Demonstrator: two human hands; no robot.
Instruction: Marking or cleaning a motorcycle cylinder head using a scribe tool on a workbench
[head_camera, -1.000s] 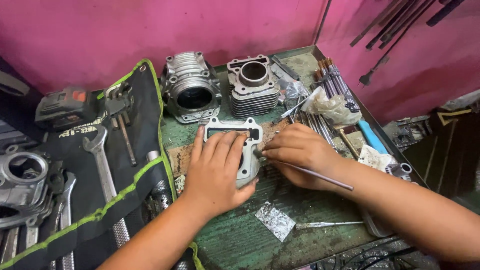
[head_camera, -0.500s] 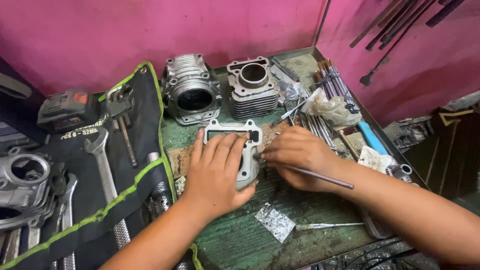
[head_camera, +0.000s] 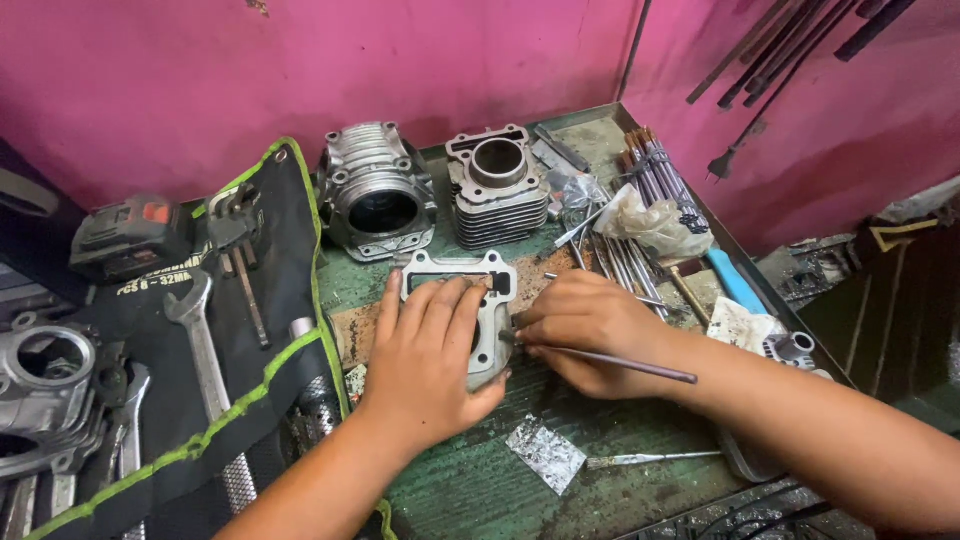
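We see a green metal table (head_camera: 470, 490) with worn paint, pushed up against a pink wall (head_camera: 300, 70). On the left lies a big black tool roll (head_camera: 270, 300) with a bright green edge. A long silver wrench (head_camera: 205, 345) lies on it, and a black power tool (head_camera: 125, 235) sits at its far end. A round metal engine part (head_camera: 50, 375) shows at the left edge.

At the back of the table stand two grey engine cylinders. One cylinder (head_camera: 375, 195) lies tipped so we look into its round hole. The other finned cylinder (head_camera: 497, 190) stands upright just beside it. To the right of them lie a bunch of thin metal rods (head_camera: 655, 165) and a crumpled plastic bag (head_camera: 655, 225).

In the middle lies a flat grey metal cover (head_camera: 460, 275), on a brown board (head_camera: 345, 335), just in front of the two cylinders. Our left hand (head_camera: 430, 355) rests flat on top of this cover. Its fingers (head_camera: 440, 310) are spread out and press down on it, and the thumb hooks around the near edge.

Our right hand (head_camera: 590, 330) is just beside the cover, on its right side. Its fingers are curled tight around a thin metal stick (head_camera: 620, 362). The stick's tip points at the cover's edge, but we cannot tell if it touches.

Near us lie a small shiny foil scrap (head_camera: 545, 452) and a thin tool (head_camera: 650, 460).
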